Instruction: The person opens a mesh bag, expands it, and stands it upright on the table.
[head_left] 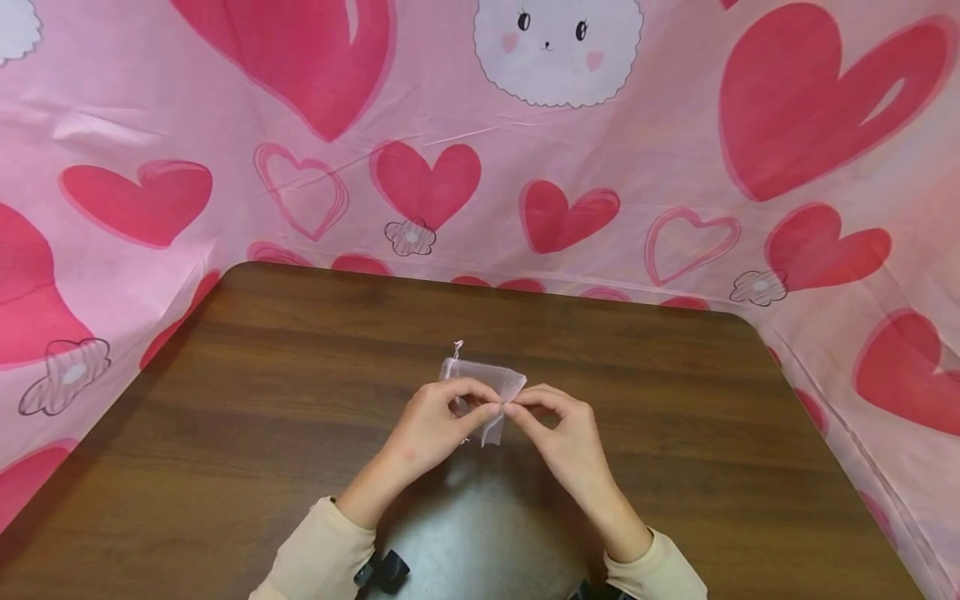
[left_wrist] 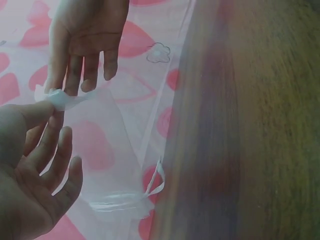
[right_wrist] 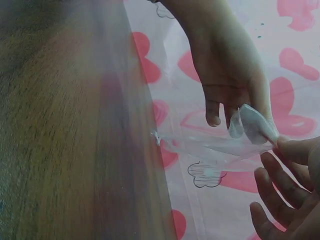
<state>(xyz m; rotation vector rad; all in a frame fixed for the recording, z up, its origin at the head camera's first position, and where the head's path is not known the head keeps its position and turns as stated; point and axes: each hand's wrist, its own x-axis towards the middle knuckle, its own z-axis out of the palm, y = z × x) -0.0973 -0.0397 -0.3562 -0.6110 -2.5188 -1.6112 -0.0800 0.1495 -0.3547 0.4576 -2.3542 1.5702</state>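
Note:
A small sheer, pale pink drawstring pouch [head_left: 480,374] is held up over the table between both hands. My left hand [head_left: 438,421] pinches its gathered fabric between thumb and index finger. Right beside that grip, my right hand [head_left: 564,427] pinches the same fabric, the fingertips of both hands nearly meeting. In the left wrist view the sheer pouch [left_wrist: 107,150] hangs away from the fingers, with a white cord loop [left_wrist: 158,179] at its far end. The other fingers of each hand are spread loosely. Whether anything lies inside the pouch I cannot tell.
A dark brown wooden table [head_left: 300,358] lies beneath the hands. Pink fabric printed with hearts [head_left: 427,179] surrounds its back and sides. A black strap device [head_left: 386,572] is worn at the left sleeve [head_left: 318,554].

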